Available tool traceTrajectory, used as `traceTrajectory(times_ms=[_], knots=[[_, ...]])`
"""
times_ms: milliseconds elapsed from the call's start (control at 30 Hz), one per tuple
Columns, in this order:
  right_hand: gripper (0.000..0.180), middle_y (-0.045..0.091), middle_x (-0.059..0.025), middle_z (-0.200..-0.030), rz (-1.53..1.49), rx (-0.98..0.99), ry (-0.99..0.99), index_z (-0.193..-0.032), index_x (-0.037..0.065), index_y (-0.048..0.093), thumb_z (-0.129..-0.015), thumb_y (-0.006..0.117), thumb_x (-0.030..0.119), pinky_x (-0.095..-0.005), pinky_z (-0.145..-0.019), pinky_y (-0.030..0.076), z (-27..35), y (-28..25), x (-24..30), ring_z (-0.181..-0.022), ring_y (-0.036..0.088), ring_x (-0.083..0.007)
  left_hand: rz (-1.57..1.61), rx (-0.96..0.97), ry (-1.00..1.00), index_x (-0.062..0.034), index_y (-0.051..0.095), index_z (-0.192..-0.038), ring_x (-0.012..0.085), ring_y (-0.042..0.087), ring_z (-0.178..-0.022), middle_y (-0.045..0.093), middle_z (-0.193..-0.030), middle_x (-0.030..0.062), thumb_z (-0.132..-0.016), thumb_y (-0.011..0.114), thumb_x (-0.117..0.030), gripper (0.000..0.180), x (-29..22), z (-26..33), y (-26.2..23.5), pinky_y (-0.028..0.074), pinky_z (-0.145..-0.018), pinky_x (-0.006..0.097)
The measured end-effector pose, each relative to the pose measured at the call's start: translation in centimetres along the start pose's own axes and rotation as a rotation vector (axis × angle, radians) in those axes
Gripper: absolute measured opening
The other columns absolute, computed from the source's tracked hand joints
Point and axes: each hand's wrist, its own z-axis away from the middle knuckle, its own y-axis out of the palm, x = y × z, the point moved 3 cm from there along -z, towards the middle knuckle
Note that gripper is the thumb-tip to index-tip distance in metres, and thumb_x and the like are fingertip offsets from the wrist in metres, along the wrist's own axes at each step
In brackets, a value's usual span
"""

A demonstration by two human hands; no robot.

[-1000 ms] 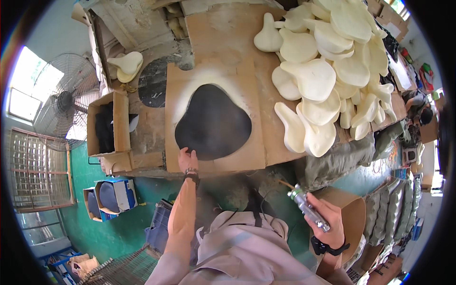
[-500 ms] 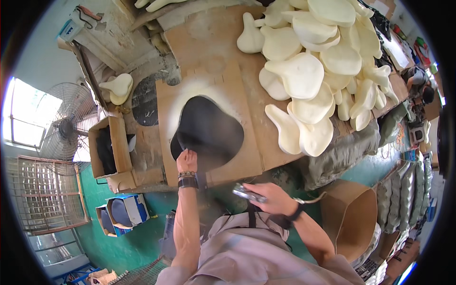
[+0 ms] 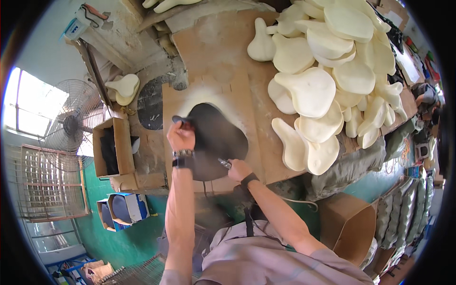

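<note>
A black saddle-shaped sheet (image 3: 218, 135) lies on a cardboard sheet (image 3: 172, 156), with pale overspray on the cardboard along its far edge. My left hand (image 3: 181, 137) is closed at the sheet's left side, pinching a dark, curled piece of edge that rises above the fingers. Whether this belongs to the top sheet or to another one beneath cannot be made out. Over the near right part of the sheet, my right hand (image 3: 239, 170) grips a small metal spray gun (image 3: 223, 163), its nozzle pointing left. Haze blurs the sheet near the nozzle.
Cream foam saddle pads (image 3: 311, 95) are heaped at the right of the table. An open cardboard box (image 3: 124, 147) with dark pieces stands left. A pale hose (image 3: 299, 201) runs beside a large carton (image 3: 346, 223). A caged fan (image 3: 71, 126) stands farther left.
My left hand has moved up along the sheet's left side, lifting a dark edge. My right hand has brought the spray gun forward and left, from the table's front over the sheet.
</note>
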Motion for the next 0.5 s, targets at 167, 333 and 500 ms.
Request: traceTrajectory(times_ms=[167,333,500], knots=[[0.033,0.070,-0.0265,-0.096,-0.009,-0.051,0.037,-0.114,0.008,0.071,-0.084,0.055,0.013,-0.0541,-0.083,0.053,-0.2,0.4,0.2,-0.091,0.067,-0.0461,0.086,0.102,0.092,-0.0086,0.060,-0.082,0.0243,0.060,-0.076,0.064,-0.081,0.0072,-0.075,0.064,-0.007,0.008,-3.7,-5.2,6.5,0.047,-0.077,0.048],[0.043,0.070,-0.0269,-0.102,0.001,0.042,0.090,-0.123,0.010,0.069,-0.083,0.055,0.011,-0.0520,-0.087,0.053,-0.3,-0.9,1.3,-0.098,0.067,-0.0445,0.167,0.119,0.165,-0.0039,0.060,-0.082,0.0273,0.061,-0.078,0.065,-0.084,0.0116,-0.075,0.062,-0.005,0.008,-9.6,-9.4,10.1,0.050,-0.079,0.042],[0.040,0.071,-0.0253,-0.105,-0.067,0.068,0.089,-0.120,0.008,0.071,-0.082,0.057,0.010,-0.0499,-0.089,0.054,-1.1,-1.1,0.4,-0.100,0.068,-0.0426,0.257,0.228,0.196,0.0012,0.062,-0.091,0.0327,0.065,-0.098,0.068,-0.098,0.0154,-0.075,0.062,-0.006,0.018,-16.1,-10.0,13.0,0.049,-0.099,0.046]])
